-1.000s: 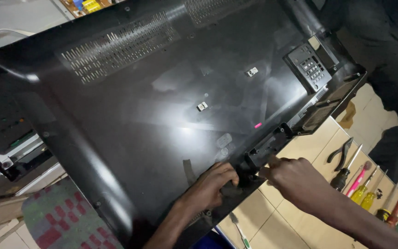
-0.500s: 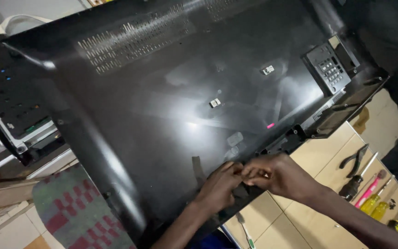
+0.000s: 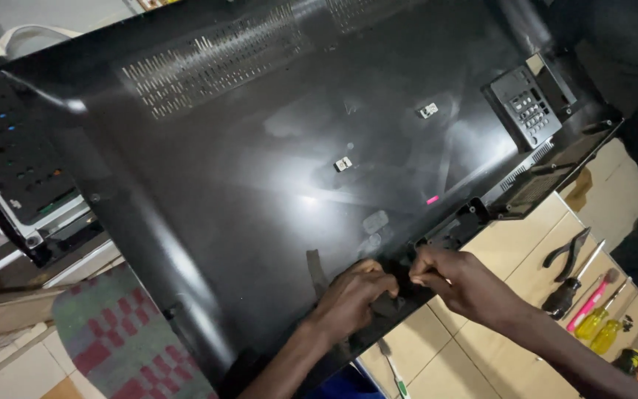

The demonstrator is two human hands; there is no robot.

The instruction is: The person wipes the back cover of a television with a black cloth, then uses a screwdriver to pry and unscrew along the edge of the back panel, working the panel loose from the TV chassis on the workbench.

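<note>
A large flat television [image 3: 275, 170] lies face down, its glossy black back cover up, with vent slots along the far edge and a connector panel [image 3: 527, 106] at the right. My left hand [image 3: 352, 295] rests curled on the near bottom edge of the cover. My right hand [image 3: 459, 281] is right beside it, fingers pinched on a small dark part at the stand-mount recess [image 3: 452, 229]. What lies between the fingertips is too dark to make out.
Tools lie on the tiled floor at the right: black pliers [image 3: 568, 251], several screwdrivers with black, pink and yellow handles [image 3: 592, 307]. A red-and-green checked cloth [image 3: 123, 340] is at lower left. Another black device [image 3: 16, 170] stands at left. A green-tipped screwdriver [image 3: 391, 367] lies near my wrists.
My right hand has closed in on my left at the bottom edge of the cover; both now work at the same spot. The view has shifted a little.
</note>
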